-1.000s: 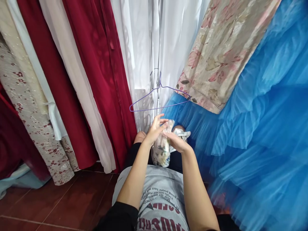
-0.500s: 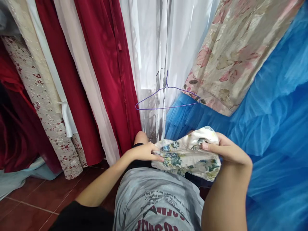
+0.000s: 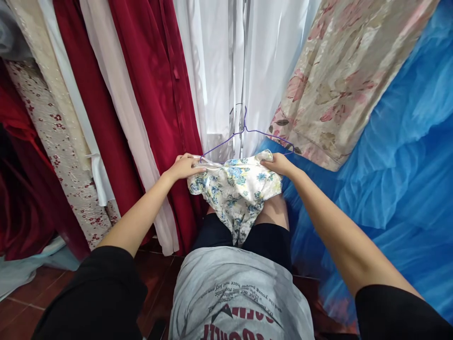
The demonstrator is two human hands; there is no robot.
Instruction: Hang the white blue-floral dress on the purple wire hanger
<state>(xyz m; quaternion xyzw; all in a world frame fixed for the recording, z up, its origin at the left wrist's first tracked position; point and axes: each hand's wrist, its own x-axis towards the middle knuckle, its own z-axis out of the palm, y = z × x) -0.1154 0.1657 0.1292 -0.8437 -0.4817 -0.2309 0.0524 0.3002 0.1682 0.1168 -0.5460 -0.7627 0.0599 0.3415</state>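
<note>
I see the left hand (image 3: 183, 168) and right hand (image 3: 281, 165) each pinching the floral garment (image 3: 240, 189); upside down, the grey shirt (image 3: 240, 267) reads "young people"

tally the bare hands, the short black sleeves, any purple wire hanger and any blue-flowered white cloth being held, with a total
Bare hands: 2 (left hand, right hand)
Short black sleeves: 2 (left sleeve, right sleeve)
Purple wire hanger: 1
Blue-flowered white cloth, held in both hands: 1
Total: 6
</note>
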